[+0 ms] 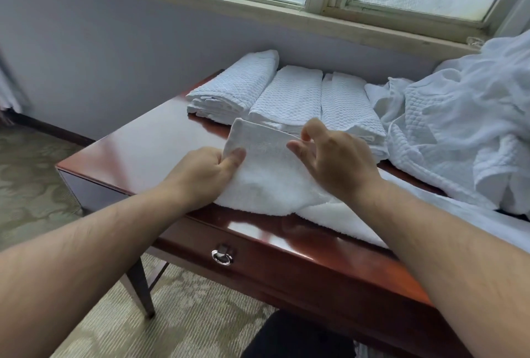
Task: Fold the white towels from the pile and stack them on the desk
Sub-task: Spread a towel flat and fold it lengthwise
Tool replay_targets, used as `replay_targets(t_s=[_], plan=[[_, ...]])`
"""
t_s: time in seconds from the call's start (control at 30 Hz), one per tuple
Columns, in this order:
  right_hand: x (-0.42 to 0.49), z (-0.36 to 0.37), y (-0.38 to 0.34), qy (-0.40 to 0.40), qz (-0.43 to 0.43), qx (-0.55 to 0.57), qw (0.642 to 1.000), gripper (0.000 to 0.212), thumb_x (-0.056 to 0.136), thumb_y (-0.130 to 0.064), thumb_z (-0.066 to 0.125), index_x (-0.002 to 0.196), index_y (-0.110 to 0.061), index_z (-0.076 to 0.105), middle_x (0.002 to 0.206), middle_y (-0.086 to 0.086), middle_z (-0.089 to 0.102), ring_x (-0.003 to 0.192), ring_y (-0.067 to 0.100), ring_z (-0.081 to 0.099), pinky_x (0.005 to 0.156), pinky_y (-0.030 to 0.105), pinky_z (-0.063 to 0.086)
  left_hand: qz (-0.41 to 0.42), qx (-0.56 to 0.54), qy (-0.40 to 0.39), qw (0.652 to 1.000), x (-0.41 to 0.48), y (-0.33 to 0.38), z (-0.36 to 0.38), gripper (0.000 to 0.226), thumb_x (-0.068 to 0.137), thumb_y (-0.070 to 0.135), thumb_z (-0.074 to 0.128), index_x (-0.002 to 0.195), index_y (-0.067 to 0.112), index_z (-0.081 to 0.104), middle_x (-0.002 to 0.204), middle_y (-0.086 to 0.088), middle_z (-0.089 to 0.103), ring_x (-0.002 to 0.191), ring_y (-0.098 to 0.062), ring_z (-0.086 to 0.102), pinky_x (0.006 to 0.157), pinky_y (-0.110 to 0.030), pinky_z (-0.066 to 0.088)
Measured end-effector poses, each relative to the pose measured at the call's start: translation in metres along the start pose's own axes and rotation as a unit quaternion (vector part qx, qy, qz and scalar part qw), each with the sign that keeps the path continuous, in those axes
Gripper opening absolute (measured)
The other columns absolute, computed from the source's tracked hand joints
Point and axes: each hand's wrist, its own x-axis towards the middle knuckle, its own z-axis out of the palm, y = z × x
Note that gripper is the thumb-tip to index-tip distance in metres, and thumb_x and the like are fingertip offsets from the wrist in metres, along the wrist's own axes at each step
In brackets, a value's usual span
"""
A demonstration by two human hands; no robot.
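Glossy desk [160,139] bears folded towels [289,96], rumpled pile [459,128]

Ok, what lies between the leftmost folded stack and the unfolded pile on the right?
In the head view, two more folded stacks lie side by side between the leftmost folded stack and the unfolded pile.

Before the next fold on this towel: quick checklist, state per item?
1. Left hand has the towel: ok, thumb pinches its left edge.
2. Right hand has the towel: ok, fingertips pinch the raised far edge.
3. Towel lies flat for folding: not ok, the far edge is lifted and one end trails right along the desk.
4. Room to work: ok, bare wood shows to the left of the towel.
5. Stacks ready to receive it: ok, three folded stacks side by side at the back.
6. Pile clear of the towel: cannot tell, the trailing end runs under the right arm.
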Motion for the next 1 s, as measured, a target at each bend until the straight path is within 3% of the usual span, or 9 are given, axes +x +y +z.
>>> replay_targets(t_s=[0.07, 0.2, 0.3, 0.47, 0.57, 0.63, 0.77, 0.9, 1.0], plan=[[0.006, 0.006, 0.003, -0.037, 0.027, 0.010, 0.999, 0.039, 0.101, -0.055, 0.043, 0.098, -0.018, 0.053, 0.067, -0.013, 0.050, 0.056, 0.017, 0.048, 0.051, 0.027, 0.031, -0.029, 0.027, 0.036, 0.999, 0.006, -0.003, 0.001, 0.066, 0.100, 0.058, 0.040, 0.062, 0.007, 0.058, 0.064, -0.007, 0.063, 0.066, -0.023, 0.059, 0.060, -0.035, 0.040], [0.008, 0.018, 0.012, -0.241, 0.134, 0.021, 0.961, 0.044, 0.098, -0.059, 0.039, 0.086, -0.021, 0.057, 0.079, -0.006, 0.062, 0.074, 0.016, 0.059, 0.068, 0.037, 0.049, -0.072, 0.059, 0.029, 0.995, 0.013, -0.013, 0.002, 0.053, 0.100, 0.050, 0.046, 0.069, 0.011, 0.063, 0.071, -0.002, 0.067, 0.073, -0.021, 0.061, 0.064, -0.035, 0.044], [0.005, 0.024, 0.017, -0.278, 0.169, 0.040, 0.945, 0.030, 0.097, -0.046, 0.045, 0.086, -0.021, 0.058, 0.083, -0.004, 0.064, 0.077, 0.018, 0.061, 0.071, 0.036, 0.051, -0.074, 0.080, 0.044, 0.993, 0.014, -0.017, 0.002, 0.048, 0.101, 0.047, 0.047, 0.067, 0.014, 0.056, 0.068, 0.001, 0.062, 0.068, -0.017, 0.056, 0.056, -0.034, 0.034], [0.009, 0.024, 0.022, -0.210, 0.135, 0.031, 0.968, 0.026, 0.102, -0.049, 0.044, 0.091, -0.028, 0.056, 0.077, -0.011, 0.060, 0.070, 0.009, 0.057, 0.057, 0.030, 0.040, -0.064, 0.132, 0.074, 0.986, 0.029, -0.018, -0.003, 0.042, 0.097, 0.052, 0.052, 0.073, 0.018, 0.059, 0.071, 0.006, 0.059, 0.072, -0.016, 0.055, 0.061, -0.034, 0.036], [0.006, 0.029, 0.025, -0.244, 0.146, -0.005, 0.959, 0.032, 0.102, -0.054, 0.042, 0.094, -0.026, 0.056, 0.080, -0.010, 0.058, 0.072, 0.011, 0.057, 0.060, 0.032, 0.043, -0.090, 0.168, 0.048, 0.981, 0.041, -0.019, -0.010, 0.035, 0.094, 0.055, 0.058, 0.074, 0.026, 0.059, 0.078, 0.013, 0.056, 0.084, -0.019, 0.055, 0.071, -0.033, 0.040], [0.003, 0.034, 0.028, -0.226, 0.155, -0.014, 0.962, 0.032, 0.103, -0.053, 0.041, 0.095, -0.025, 0.054, 0.080, -0.010, 0.056, 0.073, 0.011, 0.054, 0.058, 0.032, 0.039, -0.097, 0.178, 0.045, 0.978, 0.045, -0.020, -0.012, 0.033, 0.093, 0.054, 0.059, 0.073, 0.029, 0.056, 0.085, 0.009, 0.060, 0.086, -0.019, 0.054, 0.073, -0.032, 0.040], [0.000, 0.037, 0.031, -0.134, 0.144, 0.000, 0.981, 0.028, 0.105, -0.049, 0.038, 0.097, -0.024, 0.051, 0.078, -0.011, 0.054, 0.069, 0.007, 0.049, 0.053, 0.026, 0.030, -0.062, 0.175, 0.127, 0.974, 0.046, -0.014, -0.007, 0.025, 0.098, 0.053, 0.051, 0.089, 0.031, 0.060, 0.092, 0.003, 0.061, 0.088, -0.023, 0.054, 0.071, -0.035, 0.039], [-0.004, 0.041, 0.031, -0.170, 0.154, -0.006, 0.973, 0.026, 0.103, -0.048, 0.041, 0.101, -0.025, 0.053, 0.090, -0.008, 0.059, 0.082, 0.014, 0.055, 0.068, 0.034, 0.042, -0.082, 0.132, 0.113, 0.981, 0.048, -0.007, 0.000, 0.027, 0.102, 0.045, 0.045, 0.101, 0.022, 0.061, 0.102, -0.005, 0.065, 0.092, -0.026, 0.053, 0.078, -0.039, 0.045], [-0.007, 0.036, 0.021, -0.046, 0.100, -0.018, 0.994, 0.022, 0.102, -0.039, 0.048, 0.098, -0.019, 0.057, 0.088, -0.005, 0.053, 0.084, 0.017, 0.049, 0.079, 0.038, 0.044, -0.085, 0.130, 0.129, 0.979, 0.048, -0.008, 0.004, 0.026, 0.104, 0.041, 0.040, 0.103, 0.021, 0.057, 0.095, -0.007, 0.060, 0.087, -0.030, 0.051, 0.074, -0.041, 0.043]])
